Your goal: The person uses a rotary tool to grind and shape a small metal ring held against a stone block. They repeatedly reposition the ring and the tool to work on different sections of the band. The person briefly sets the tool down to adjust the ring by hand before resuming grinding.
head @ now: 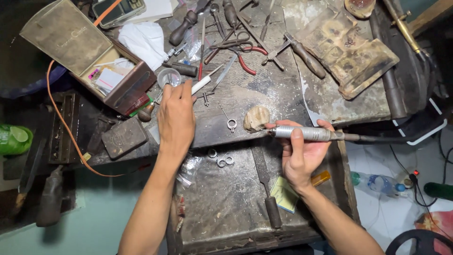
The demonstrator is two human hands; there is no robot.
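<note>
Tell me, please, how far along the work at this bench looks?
Done: three small rings lie on the lower tray. In hand: the right hand grips a rotary handpiece; the left hand reaches among tools beside a clear cup. Left: one ring waits untouched.

place: small metalwork or jewellery workshop | signs: pliers, files and hand tools lying across a scarred, dust-covered worktop | metal rings sitting in the tray below | rotary handpiece trailing a flexible shaft

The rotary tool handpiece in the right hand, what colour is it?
Silver-grey metal handpiece, black hose behind; head view, the only one.
</note>
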